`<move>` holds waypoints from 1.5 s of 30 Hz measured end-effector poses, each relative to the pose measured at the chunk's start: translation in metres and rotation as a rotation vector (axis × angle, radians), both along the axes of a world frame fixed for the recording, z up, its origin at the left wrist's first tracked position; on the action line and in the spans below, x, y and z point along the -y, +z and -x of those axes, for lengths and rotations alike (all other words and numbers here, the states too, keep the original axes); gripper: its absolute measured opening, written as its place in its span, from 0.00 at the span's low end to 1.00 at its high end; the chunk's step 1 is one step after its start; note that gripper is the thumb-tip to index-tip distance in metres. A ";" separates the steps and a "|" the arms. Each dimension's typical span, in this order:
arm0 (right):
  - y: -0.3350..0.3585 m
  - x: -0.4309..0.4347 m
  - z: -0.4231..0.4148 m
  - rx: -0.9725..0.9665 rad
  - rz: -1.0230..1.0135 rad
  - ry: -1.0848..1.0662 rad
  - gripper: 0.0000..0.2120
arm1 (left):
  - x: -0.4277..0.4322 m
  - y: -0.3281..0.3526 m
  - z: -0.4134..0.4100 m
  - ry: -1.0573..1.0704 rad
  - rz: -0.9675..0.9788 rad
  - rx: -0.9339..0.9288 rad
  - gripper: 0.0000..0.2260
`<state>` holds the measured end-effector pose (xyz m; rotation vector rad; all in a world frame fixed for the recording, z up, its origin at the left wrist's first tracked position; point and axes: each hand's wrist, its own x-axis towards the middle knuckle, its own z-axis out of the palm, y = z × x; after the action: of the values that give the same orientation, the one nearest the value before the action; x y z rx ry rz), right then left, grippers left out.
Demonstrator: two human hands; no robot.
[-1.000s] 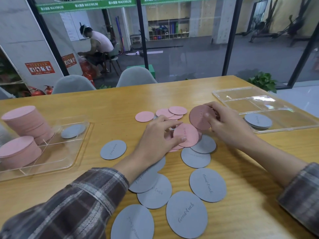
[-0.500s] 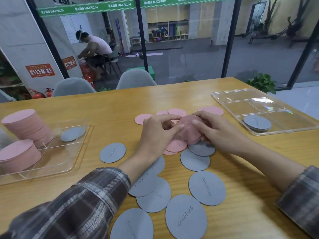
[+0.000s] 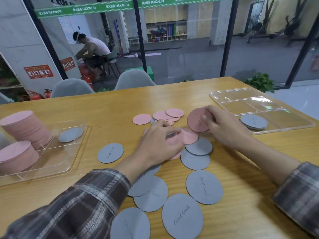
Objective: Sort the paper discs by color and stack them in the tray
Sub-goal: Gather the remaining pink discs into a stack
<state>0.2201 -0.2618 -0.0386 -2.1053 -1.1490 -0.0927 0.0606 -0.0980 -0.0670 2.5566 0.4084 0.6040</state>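
My right hand (image 3: pixel 222 126) holds a small stack of pink discs (image 3: pixel 197 120) tilted up on edge above the table's middle. My left hand (image 3: pixel 159 144) lies over loose pink discs, its fingertips pinching one pink disc (image 3: pixel 189 138) that lies on the table. More pink discs (image 3: pixel 165 115) lie just beyond. Several grey discs (image 3: pixel 203 186) are spread near the front edge, one (image 3: pixel 110 153) apart to the left. The left tray (image 3: pixel 57 163) carries two tall pink stacks (image 3: pixel 24 127) and a grey disc (image 3: pixel 70 134). The right tray (image 3: pixel 276 123) holds a low grey stack (image 3: pixel 253 121).
The wooden table (image 3: pixel 107 111) runs to a glass wall. Two grey chairs (image 3: pixel 134 81) stand behind its far edge. A potted plant (image 3: pixel 259 81) sits past the right corner. A person sits beyond the glass, far away.
My right hand has pulled back to the right and lifted the pink stack clear of my left hand. My left hand has dropped onto the loose pink discs and pinches another.
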 end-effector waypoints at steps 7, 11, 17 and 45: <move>-0.004 -0.002 -0.001 0.011 -0.018 -0.010 0.06 | 0.007 0.001 -0.002 0.038 -0.139 -0.020 0.22; -0.007 -0.003 -0.004 -0.024 -0.037 -0.025 0.09 | 0.005 -0.002 -0.003 0.003 -0.080 0.041 0.22; -0.005 -0.002 -0.003 -0.053 -0.037 -0.019 0.10 | 0.002 0.004 0.002 -0.173 0.086 0.197 0.20; -0.007 -0.006 0.020 -0.129 0.037 0.201 0.11 | -0.029 0.015 0.037 -0.053 0.018 0.036 0.13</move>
<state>0.2005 -0.2555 -0.0460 -1.9840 -1.2845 0.1568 0.0235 -0.0685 -0.0524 2.5273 0.3306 0.6226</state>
